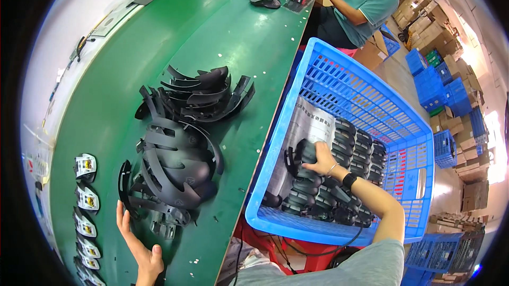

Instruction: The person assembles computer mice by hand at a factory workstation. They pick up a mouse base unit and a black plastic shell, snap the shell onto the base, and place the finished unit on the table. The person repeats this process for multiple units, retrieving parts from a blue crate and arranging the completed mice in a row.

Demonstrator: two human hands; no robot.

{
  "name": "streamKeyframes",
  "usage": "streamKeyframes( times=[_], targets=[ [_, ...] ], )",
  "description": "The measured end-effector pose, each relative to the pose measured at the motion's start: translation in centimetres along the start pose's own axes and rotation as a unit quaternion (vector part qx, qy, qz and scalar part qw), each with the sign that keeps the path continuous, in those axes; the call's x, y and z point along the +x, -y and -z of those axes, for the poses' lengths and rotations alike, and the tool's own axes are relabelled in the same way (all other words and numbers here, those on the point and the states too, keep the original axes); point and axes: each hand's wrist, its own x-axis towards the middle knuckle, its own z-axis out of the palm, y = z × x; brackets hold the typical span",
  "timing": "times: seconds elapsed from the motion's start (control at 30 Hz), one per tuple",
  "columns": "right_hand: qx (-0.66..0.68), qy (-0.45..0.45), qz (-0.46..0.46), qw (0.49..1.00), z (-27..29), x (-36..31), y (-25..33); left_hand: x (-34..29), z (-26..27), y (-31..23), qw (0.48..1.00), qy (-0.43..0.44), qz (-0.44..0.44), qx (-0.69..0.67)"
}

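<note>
- The clock directions are counted from the middle of the view, except where I name another centre.
- The right hand (322,159), toward 4 o'clock, is closed on a dark rounded plastic piece (305,152), with the thumb at its lower side and the fingers over the top.
- This piece is inside the blue slatted plastic crate (307,233), above a sheet of printed newspaper (314,119) and near rows of similar black rounded pieces (362,153). I cannot tell whether it touches them.
- I judge it to be light and stiff, and its smooth surface may slip a little. The best hold seems to be by the thick rounded sides, as the hand does now; a thin edge could perhaps be scratched or bent.
- The left hand (142,254), toward 7 o'clock, holds nothing. Its thumb stands apart from the fingers, and the fingertips are just beside a thin black curved strip (124,180); contact I cannot confirm.
- At 8 o'clock, on the green tabletop (233,190), lies a pile of matte black curved shells (172,166). They look light and hollow, with slender arms that may snap, so the broad back is the safer place to take them.
</note>
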Motion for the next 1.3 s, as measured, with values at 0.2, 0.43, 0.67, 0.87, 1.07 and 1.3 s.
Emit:
streamKeyframes(
  times=[0.2,0.43,0.67,0.87,1.07,1.3],
  targets=[
    [0.069,0.151,-0.011,0.986,2.5,-0.2,1.3,-0.5,0.1,0.2,1.000,0.001,0.006,0.010],
    [-0.035,0.124,0.045,0.991,0.5,-1.2,-1.3,-0.5,0.1,0.0,1.000,0.009,0.010,0.023],
    [0.111,0.048,-0.075,0.990,5.8,-1.2,2.1,-0.8,0.2,0.2,0.999,0.017,0.013,0.037],
    [0.104,0.292,-0.032,0.950,3.4,-4.6,2.2,-0.8,0.0,0.2,0.999,0.009,0.003,0.031],
    [-0.036,0.134,0.034,0.990,2.3,-6.6,3.7,-1.0,0.0,0.0,0.999,0.008,0.004,0.039],
    [0.042,0.330,-0.031,0.943,3.0,-3.8,2.2,-1.0,-0.1,-0.1,0.999,0.011,0.002,0.047]
  ],
)
